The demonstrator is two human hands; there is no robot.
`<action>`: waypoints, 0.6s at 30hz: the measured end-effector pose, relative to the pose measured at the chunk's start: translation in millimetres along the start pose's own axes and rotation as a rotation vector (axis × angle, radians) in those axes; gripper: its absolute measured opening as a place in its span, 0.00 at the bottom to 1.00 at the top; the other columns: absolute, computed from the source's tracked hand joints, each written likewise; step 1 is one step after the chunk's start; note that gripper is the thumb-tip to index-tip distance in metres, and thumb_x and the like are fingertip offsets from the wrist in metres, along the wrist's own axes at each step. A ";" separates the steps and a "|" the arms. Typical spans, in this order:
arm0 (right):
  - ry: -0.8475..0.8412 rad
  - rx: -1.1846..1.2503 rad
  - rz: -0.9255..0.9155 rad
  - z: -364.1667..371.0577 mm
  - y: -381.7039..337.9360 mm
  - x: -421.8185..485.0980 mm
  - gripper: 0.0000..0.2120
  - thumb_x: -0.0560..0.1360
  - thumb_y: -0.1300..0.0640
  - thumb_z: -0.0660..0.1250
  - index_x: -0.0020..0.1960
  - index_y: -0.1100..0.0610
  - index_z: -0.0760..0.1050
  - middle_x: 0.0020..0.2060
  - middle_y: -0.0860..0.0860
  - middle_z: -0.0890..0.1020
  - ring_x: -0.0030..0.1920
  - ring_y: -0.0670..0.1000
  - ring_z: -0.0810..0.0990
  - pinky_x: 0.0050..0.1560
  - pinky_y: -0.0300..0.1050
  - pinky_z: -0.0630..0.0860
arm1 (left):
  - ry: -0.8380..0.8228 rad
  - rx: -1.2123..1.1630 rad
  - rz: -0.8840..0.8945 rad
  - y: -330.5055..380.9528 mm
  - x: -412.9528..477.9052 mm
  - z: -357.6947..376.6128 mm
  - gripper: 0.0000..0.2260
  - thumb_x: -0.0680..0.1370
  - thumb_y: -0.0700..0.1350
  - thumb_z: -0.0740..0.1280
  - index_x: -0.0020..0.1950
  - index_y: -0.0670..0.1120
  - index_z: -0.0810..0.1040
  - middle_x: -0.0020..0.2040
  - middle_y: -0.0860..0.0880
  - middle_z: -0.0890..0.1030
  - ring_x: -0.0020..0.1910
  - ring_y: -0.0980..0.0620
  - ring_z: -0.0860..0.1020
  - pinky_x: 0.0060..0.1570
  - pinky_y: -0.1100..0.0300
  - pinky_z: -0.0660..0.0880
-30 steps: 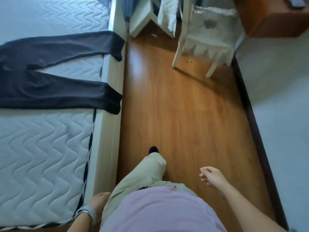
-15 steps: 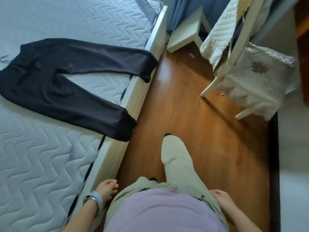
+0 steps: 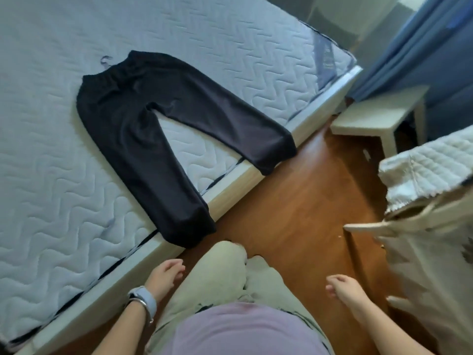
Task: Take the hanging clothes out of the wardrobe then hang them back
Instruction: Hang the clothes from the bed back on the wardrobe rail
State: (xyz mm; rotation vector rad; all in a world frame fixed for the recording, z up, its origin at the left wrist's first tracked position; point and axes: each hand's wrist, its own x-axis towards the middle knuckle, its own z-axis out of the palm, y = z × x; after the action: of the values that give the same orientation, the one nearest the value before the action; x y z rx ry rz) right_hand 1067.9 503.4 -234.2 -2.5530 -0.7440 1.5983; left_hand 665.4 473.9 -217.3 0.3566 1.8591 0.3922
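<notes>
Across the upper left and centre of the frame, a pair of black soft-knit trousers [image 3: 153, 129] lies flat on the white quilted mattress [image 3: 38, 175], waistband toward the far side, both cuffs hanging just over the pale wooden bed frame [image 3: 230, 185]. A second ago only the two legs showed at the left edge and the view ran down the brown wooden floor [image 3: 294, 213]. The head has since turned toward the bed, and the whole garment is now in view from waistband to cuffs. The trousers themselves appear unmoved on the bed. A thin bluish loop sits just beside the waistband, possibly a hanger hook, but it is too small to tell. Left hand [image 3: 165, 276], with a pale band on the wrist [image 3: 144, 302], is at lower centre near the bed frame, fingers loosely curled and holding nothing. Right hand [image 3: 343, 290], at lower right over the floor, has come forward from the hip and is likewise slack and empty. Both hands are well apart from the trousers. A low white stool [image 3: 378, 119], blue curtain [image 3: 422, 47] and white quilted chair cover [image 3: 422, 162] fill the right side. No wardrobe is in view. Judgement: the take-out half looks done for this garment, and the turn toward the bed suggests a pick-up is coming. The near cuff is the closest part to reach.
</notes>
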 end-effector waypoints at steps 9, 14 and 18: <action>-0.083 -0.029 -0.264 27.2 -200.6 37.3 0.05 0.78 0.62 0.60 0.47 0.59 0.75 0.34 0.55 0.78 0.33 0.52 0.75 0.31 0.40 0.67 | 0.110 -0.246 -0.364 1.8 48.7 -37.2 0.15 0.80 0.40 0.58 0.63 0.34 0.71 0.61 0.33 0.76 0.46 0.44 0.73 0.50 0.54 0.65; -0.175 -0.325 -0.265 46.9 -252.7 42.4 0.07 0.77 0.61 0.61 0.48 0.59 0.77 0.35 0.54 0.80 0.31 0.49 0.74 0.30 0.37 0.66 | 0.122 -0.302 -0.315 66.2 75.9 -50.2 0.16 0.81 0.43 0.56 0.66 0.39 0.69 0.66 0.40 0.74 0.62 0.41 0.73 0.56 0.55 0.64; -0.157 -0.452 -0.234 45.1 -295.2 52.9 0.07 0.76 0.59 0.62 0.47 0.59 0.79 0.35 0.54 0.81 0.32 0.51 0.75 0.29 0.38 0.67 | 0.111 -0.337 -0.217 117.6 102.0 -56.6 0.14 0.80 0.41 0.56 0.64 0.38 0.71 0.63 0.39 0.76 0.53 0.42 0.75 0.49 0.58 0.66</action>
State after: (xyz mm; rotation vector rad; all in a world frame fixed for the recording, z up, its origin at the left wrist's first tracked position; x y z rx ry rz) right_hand 937.5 776.6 -217.3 -2.4950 -1.5137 1.7253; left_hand 586.2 618.2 -235.5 -0.0974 1.8754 0.5738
